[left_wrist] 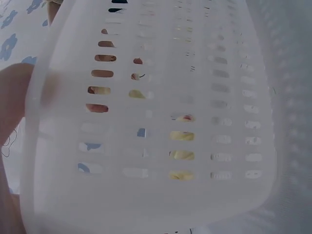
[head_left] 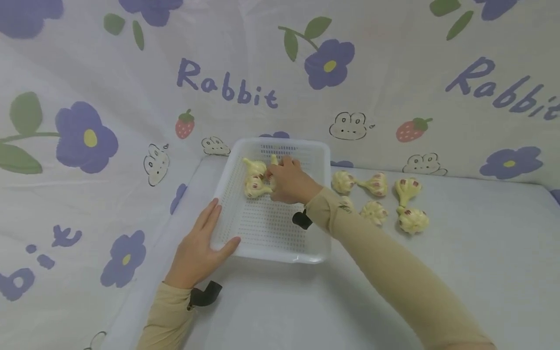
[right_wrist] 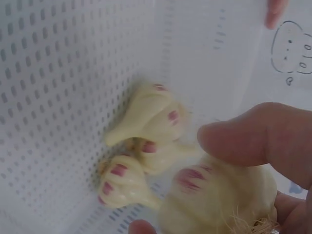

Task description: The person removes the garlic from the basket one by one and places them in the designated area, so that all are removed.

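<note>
A white perforated plastic basket (head_left: 280, 245) stands on the table with several garlic bulbs inside. My right hand (head_left: 290, 181) is inside its far half and holds a garlic bulb (right_wrist: 219, 195) between thumb and fingers, roots showing. Beside it in the basket lie three pale yellow bulbs with purple patches: one garlic bulb (right_wrist: 146, 114), another below it (right_wrist: 158, 153) and a third (right_wrist: 122, 183). My left hand (head_left: 199, 255) rests at the basket's left rim, fingers straight, its thumb reaching over the near-left corner. The left wrist view shows mostly the basket's outer wall (left_wrist: 161, 200).
Several more garlic bulbs (head_left: 376, 184) lie on the white table (head_left: 472, 253) right of the basket, one partly behind my right sleeve. A printed cloth (head_left: 245, 48) with flowers and rabbits hangs behind and at the left. Each wrist carries a black camera mount (head_left: 205, 294).
</note>
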Action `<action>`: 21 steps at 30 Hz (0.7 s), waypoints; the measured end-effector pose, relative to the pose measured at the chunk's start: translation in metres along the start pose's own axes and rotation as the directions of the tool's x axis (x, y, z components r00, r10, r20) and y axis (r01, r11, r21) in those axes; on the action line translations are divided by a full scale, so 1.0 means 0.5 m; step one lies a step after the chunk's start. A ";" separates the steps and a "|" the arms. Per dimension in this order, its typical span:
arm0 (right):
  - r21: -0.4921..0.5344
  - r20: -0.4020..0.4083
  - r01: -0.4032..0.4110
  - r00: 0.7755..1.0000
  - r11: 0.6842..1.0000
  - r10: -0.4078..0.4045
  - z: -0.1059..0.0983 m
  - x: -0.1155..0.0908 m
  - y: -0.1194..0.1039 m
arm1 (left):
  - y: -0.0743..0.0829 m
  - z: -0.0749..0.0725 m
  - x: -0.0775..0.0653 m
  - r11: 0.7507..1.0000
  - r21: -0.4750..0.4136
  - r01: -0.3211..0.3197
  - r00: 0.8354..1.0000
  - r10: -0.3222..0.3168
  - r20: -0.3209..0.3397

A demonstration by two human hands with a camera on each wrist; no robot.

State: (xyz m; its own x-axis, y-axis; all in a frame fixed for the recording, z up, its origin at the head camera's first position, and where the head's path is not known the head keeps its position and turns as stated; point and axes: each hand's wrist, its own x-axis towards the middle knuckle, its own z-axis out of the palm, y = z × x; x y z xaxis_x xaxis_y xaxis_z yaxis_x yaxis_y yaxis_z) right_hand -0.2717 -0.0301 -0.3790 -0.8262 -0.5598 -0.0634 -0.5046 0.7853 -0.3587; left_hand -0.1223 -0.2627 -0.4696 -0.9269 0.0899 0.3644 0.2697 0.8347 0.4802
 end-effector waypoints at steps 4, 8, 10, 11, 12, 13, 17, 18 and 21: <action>0.009 -0.013 0.011 1.000 1.000 -0.011 -0.015 -0.023 -0.009 | -0.001 -0.003 0.002 1.000 0.001 0.017 0.999 -0.017 0.027; 0.005 -0.025 0.030 0.999 1.000 -0.030 -0.022 -0.039 -0.010 | -0.002 -0.005 0.001 0.999 -0.009 0.039 0.998 -0.038 0.046; 0.010 -0.030 0.038 0.999 0.999 -0.038 -0.023 -0.046 -0.009 | -0.002 -0.005 0.001 0.999 -0.014 0.051 0.997 -0.050 0.053; 0.010 -0.032 0.044 0.999 0.999 -0.044 -0.023 -0.049 -0.008 | -0.002 -0.005 0.001 0.998 -0.018 0.056 0.997 -0.055 0.056; 0.013 -0.034 0.050 0.998 0.999 -0.050 -0.023 -0.052 -0.006 | -0.002 -0.005 0.002 0.998 -0.019 0.061 0.996 -0.060 0.059; 0.012 -0.037 0.057 0.998 0.998 -0.056 -0.023 -0.056 -0.004 | -0.002 -0.004 0.002 0.998 -0.021 0.066 0.996 -0.064 0.061; 0.019 -0.051 0.081 0.995 0.996 -0.080 -0.023 -0.072 0.004 | -0.002 -0.003 0.001 0.997 -0.029 0.073 0.996 -0.072 0.060; 0.026 -0.055 0.083 0.995 0.996 -0.082 -0.023 -0.076 0.006 | -0.002 -0.003 0.001 0.997 -0.031 0.072 0.996 -0.070 0.057; 0.044 -0.072 0.086 0.994 0.995 -0.083 -0.024 -0.090 0.011 | -0.003 -0.001 0.002 0.997 -0.032 0.063 0.997 -0.062 0.049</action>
State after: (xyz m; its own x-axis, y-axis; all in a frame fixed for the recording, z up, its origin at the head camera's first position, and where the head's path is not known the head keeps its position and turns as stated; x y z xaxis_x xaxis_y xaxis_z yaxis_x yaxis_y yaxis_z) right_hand -0.2401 0.0026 -0.3671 -0.7974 -0.6026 0.0335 -0.5625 0.7219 -0.4031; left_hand -0.1234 -0.2641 -0.4699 -0.9534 0.0644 0.2948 0.2186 0.8208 0.5276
